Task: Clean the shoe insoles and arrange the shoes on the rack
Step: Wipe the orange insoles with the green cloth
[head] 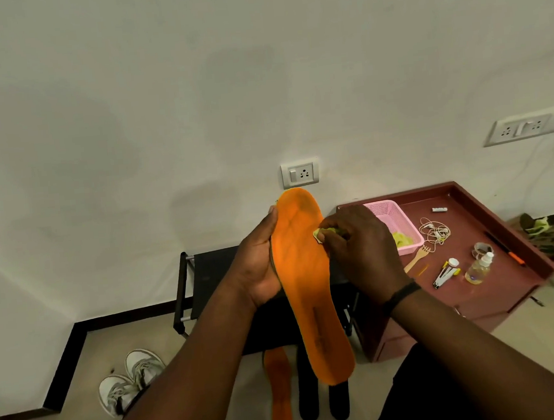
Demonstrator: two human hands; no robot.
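- I am cradling the long orange foam insole (305, 284) in my left hand (257, 271), fingers curled round its left edge near the toe half, heel end hanging toward me above the floor.
- My right hand (359, 252) is pinching a small yellow-green cloth wad (325, 233) closed between its fingertips, pressing it to the insole's right edge.
- I am judging the insole light, soft and bendy, so I am supporting it from beneath at mid-length, not by its tips.
- I am counting insoles: one held, one more orange insole (279, 390) on the floor, and two black insoles (308, 394) beside it, all at the front edge of the black shoe rack (204, 279).
- I am counting two white-and-grey sneakers (129, 380) on the floor, left of the rack's front corner.
- I am seeing one pink plastic mesh basket (393, 219) at the back left corner of the maroon cabinet top (470, 219).
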